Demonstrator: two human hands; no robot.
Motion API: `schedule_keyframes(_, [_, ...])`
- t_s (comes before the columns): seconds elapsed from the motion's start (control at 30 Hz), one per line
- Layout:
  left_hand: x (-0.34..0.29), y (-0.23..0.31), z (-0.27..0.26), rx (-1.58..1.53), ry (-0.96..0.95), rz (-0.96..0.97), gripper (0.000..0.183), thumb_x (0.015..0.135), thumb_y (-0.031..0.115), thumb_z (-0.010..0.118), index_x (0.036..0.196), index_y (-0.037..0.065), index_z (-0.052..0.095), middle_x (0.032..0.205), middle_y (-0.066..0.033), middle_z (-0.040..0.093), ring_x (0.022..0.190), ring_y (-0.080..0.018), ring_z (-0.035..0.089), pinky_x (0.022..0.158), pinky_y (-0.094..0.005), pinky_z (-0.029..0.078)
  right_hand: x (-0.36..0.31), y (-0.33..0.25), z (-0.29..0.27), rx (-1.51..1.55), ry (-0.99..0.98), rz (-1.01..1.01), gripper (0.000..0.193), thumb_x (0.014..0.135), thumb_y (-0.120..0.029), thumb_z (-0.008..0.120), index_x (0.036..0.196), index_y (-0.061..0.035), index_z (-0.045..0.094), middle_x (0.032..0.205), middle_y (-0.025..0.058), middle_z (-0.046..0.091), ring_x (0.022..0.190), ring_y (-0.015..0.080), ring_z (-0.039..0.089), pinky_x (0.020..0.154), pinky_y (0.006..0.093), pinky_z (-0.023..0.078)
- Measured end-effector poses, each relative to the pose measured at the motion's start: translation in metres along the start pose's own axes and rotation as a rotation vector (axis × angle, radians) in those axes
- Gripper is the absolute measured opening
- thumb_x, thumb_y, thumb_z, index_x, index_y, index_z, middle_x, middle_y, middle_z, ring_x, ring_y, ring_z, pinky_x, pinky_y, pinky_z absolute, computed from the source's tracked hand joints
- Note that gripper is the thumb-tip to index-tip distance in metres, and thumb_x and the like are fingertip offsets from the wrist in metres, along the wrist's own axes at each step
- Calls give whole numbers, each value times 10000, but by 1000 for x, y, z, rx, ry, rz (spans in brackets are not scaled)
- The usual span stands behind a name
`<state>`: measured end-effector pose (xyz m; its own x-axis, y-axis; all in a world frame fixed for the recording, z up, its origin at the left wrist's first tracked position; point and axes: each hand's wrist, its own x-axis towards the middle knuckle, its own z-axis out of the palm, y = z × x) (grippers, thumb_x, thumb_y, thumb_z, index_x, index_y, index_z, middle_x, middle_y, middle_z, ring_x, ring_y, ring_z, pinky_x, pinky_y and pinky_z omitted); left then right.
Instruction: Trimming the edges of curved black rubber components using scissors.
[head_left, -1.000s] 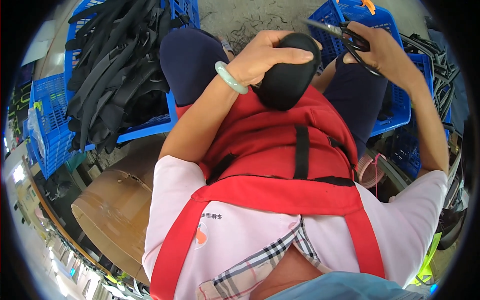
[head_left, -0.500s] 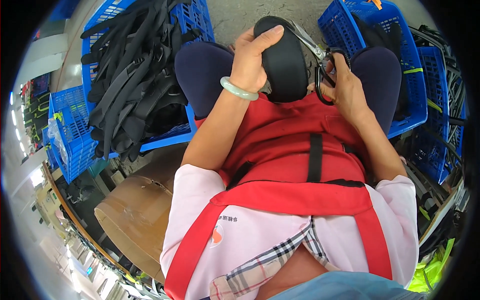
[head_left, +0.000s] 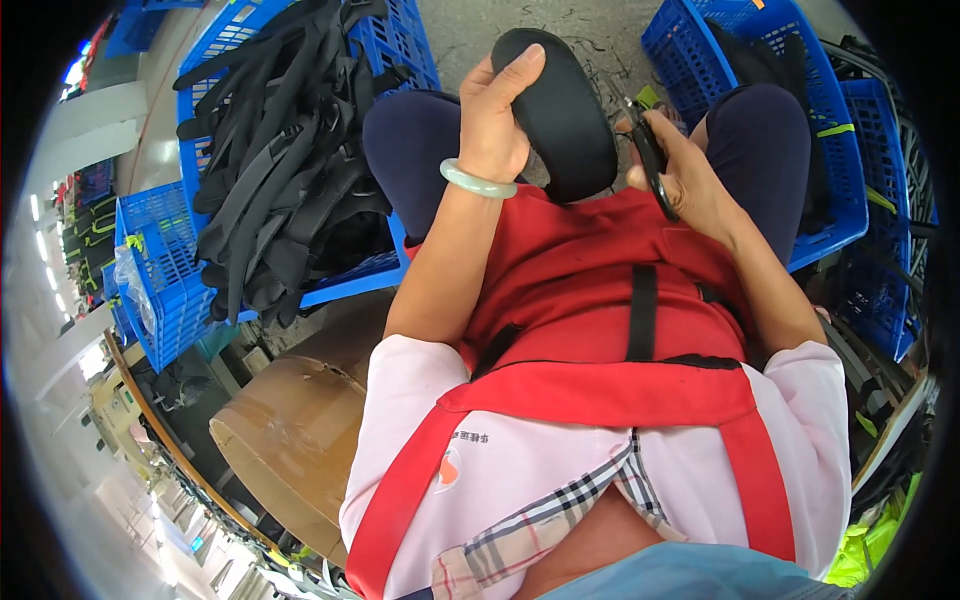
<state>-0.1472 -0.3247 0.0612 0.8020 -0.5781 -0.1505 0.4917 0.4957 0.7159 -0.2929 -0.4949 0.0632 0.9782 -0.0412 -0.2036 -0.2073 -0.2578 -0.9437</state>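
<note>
My left hand [head_left: 493, 118] is closed on a long, rounded black padded piece [head_left: 568, 125], with the thumb lying over its upper end. The piece's lower end reaches the lap of my red apron [head_left: 590, 245]. To the right of it, my right hand [head_left: 690, 170] grips a pair of scissors [head_left: 652, 155] by the black handles. Their blades are apart from the padded piece and hard to make out at this angle. A pale green bangle [head_left: 478, 180] circles my left wrist.
A blue crate [head_left: 340, 285] heaped with black strap pieces [head_left: 290, 170] stands at the left. Another blue crate [head_left: 845, 190] with black material is at the right, beside a further crate [head_left: 880, 260]. A brown cardboard box [head_left: 290, 430] sits lower left. Black thread scraps lie on the floor [head_left: 470, 35].
The scissors have moved off the padded piece's upper edge and turned, so their blades now show less. The padded piece has shifted slightly left and tilted.
</note>
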Motion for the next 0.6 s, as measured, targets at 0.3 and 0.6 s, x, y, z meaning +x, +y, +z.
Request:
schedule_keyframes(0.3, [-2, -3, 4, 15, 5, 92, 72, 881, 89, 652, 929, 36, 648, 873, -41, 671, 753, -121, 641, 698, -259, 529, 7, 1, 11, -210, 57, -19, 579, 784, -441, 744, 1047, 4, 483, 682, 111, 508, 652, 189, 479, 610, 329, 417])
schedule_keyframes(0.6, [-2, -5, 2, 59, -33, 104, 79, 873, 87, 670, 936, 43, 653, 850, -32, 666, 739, -110, 632, 685, -253, 525, 7, 5, 9, -130, 57, -86, 538, 809, -455, 721, 972, 12, 510, 672, 91, 484, 648, 145, 445, 597, 316, 407])
